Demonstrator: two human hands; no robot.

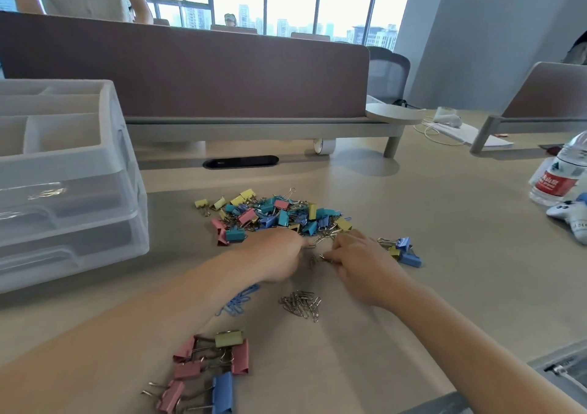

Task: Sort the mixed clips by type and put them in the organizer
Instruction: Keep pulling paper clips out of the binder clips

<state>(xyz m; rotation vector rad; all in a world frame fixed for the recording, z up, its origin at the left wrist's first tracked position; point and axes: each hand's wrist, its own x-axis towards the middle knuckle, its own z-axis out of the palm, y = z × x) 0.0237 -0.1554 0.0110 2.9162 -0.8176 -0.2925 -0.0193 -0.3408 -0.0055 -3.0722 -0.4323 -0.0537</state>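
A mixed pile of coloured binder clips and metal paper clips (273, 213) lies mid-table. My left hand (279, 254) reaches its near edge, blurred, fingers curled; whether it holds anything is unclear. My right hand (359, 261) pinches silver paper clips (317, 259) against the table. Nearer me lie a heap of silver paper clips (301, 304), blue paper clips (238, 302) partly under my left forearm, and a group of large binder clips (212, 369). A few small binder clips (403, 251) sit right of my right hand. The white organizer (73, 172) stands at the left.
A water bottle (559, 175) and a white game controller (571, 216) sit at the right edge. A roll of tape (324, 145) lies under the brown desk divider (190, 70). A black cable slot (241, 161) is behind the pile. A person stands beyond the divider.
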